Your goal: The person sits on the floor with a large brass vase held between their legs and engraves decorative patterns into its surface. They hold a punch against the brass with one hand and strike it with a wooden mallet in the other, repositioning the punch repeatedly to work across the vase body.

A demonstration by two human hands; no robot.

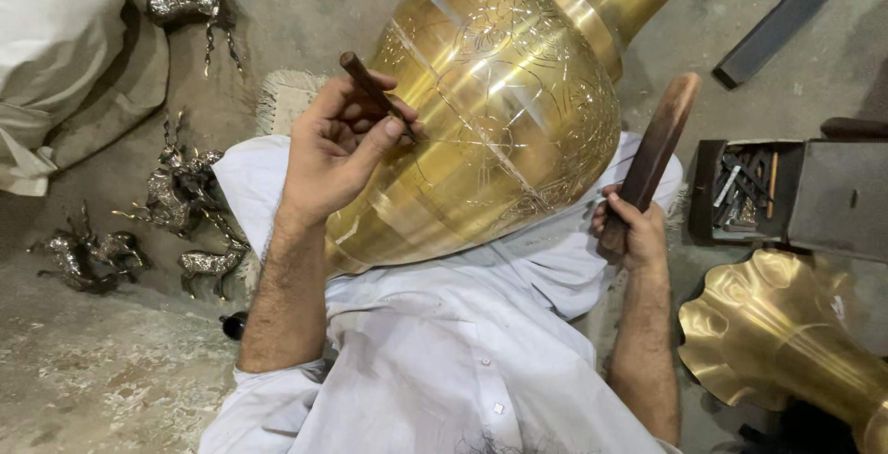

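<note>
While the brass vase lies tilted across the lap on the white cloth, I see little free room at its edges: metal deer figures stand near on the left, and an open tool box and a second brass piece on the right. The left hand, wrist bent, pinches a thin chisel against the vase. The right hand has its fingers wrapped around a wooden mallet, raised beside the vase.

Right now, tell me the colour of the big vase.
Shiny gold vase with engraved floral lines, seen in the head view.
</note>
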